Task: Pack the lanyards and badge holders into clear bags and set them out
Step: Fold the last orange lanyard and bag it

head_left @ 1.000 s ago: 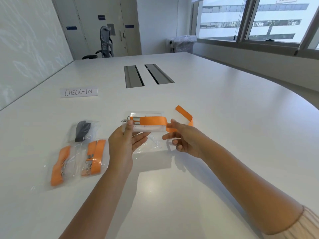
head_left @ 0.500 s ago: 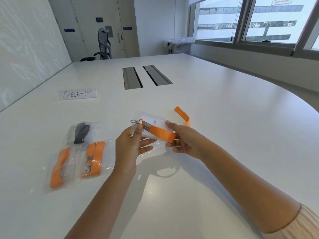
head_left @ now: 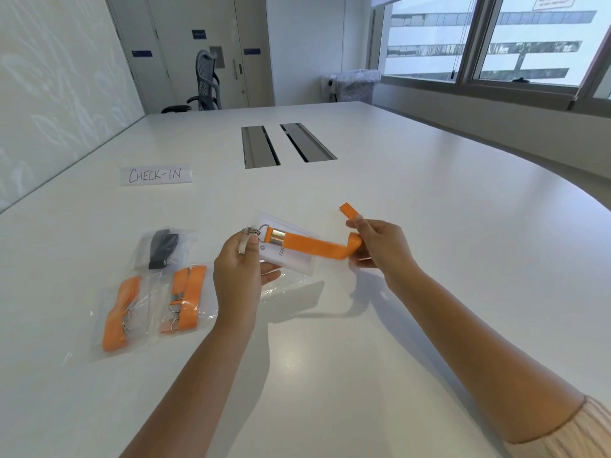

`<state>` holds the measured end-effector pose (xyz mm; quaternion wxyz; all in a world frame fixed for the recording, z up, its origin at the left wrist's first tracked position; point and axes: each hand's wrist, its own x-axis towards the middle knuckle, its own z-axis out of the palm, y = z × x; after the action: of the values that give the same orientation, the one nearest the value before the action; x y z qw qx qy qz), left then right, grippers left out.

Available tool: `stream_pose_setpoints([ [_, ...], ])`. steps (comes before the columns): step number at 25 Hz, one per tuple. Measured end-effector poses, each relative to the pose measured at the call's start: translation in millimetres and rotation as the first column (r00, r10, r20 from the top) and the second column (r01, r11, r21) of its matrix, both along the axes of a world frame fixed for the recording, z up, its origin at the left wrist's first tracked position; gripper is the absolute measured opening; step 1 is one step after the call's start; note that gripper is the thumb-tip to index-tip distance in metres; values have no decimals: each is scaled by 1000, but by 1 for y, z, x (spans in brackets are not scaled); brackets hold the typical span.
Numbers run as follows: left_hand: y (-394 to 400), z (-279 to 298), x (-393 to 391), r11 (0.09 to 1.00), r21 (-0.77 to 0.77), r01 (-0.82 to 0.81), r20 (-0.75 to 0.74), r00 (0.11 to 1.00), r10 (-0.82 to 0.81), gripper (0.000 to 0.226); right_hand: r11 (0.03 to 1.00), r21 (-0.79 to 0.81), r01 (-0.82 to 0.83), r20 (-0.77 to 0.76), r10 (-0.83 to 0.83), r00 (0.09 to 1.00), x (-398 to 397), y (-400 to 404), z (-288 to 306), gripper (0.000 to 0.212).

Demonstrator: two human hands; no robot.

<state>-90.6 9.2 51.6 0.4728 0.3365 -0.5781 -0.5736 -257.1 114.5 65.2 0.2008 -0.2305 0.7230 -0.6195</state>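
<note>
Left hand [head_left: 239, 269] pinching clear plastic badge holder [head_left: 291, 256] — right hand [head_left: 380, 246], at 3 o'clock, gripping folded orange fabric lanyard [head_left: 314, 247] above white tabletop [head_left: 429, 226].

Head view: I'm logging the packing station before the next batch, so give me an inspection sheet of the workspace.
Surface: white table, two metal cable hatches set in its middle.
Job's things: orange lanyard held above a badge holder; three packed bags lie at the left, two with orange lanyards, one with a black one; an empty clear bag lies under the hands.
Clutter: CHECK-IN sign.
Grips: left hand pinches the clip end and holder; right hand pinches the folded strap.
Cables: nothing seen.
Surroundings: office chair, lined bin, doors, windows.
</note>
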Motion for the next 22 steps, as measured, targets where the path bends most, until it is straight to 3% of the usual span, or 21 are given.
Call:
stream_pose_setpoints([
  [2,-1,-1,1,999,-32,-18,17,1000,18,26,983,171,63,-295,-10,956,2,0,-2,35],
  [3,-1,-1,0,999,-46,-18,26,999,20,26,988,145,46,-325,4,946,6,-1,-1,36],
  [6,3,-2,-3,991,-137,-8,96,995,21,25,986,-56,-154,-287,132,949,25,-4,4,33],
  [10,13,-4,-5,961,-273,44,187,982,8,25,928,6,-373,-304,357,883,45,-6,6,33],
  [14,16,-3,-4,944,-327,40,201,979,28,15,903,2,-430,-255,417,872,43,-5,9,13],
  [18,17,-1,-3,930,-365,47,218,975,36,17,917,39,-397,-207,396,895,41,-5,12,12],
  [22,19,-2,-3,874,-484,38,266,958,106,21,915,52,-400,-253,399,881,45,-5,9,15],
])
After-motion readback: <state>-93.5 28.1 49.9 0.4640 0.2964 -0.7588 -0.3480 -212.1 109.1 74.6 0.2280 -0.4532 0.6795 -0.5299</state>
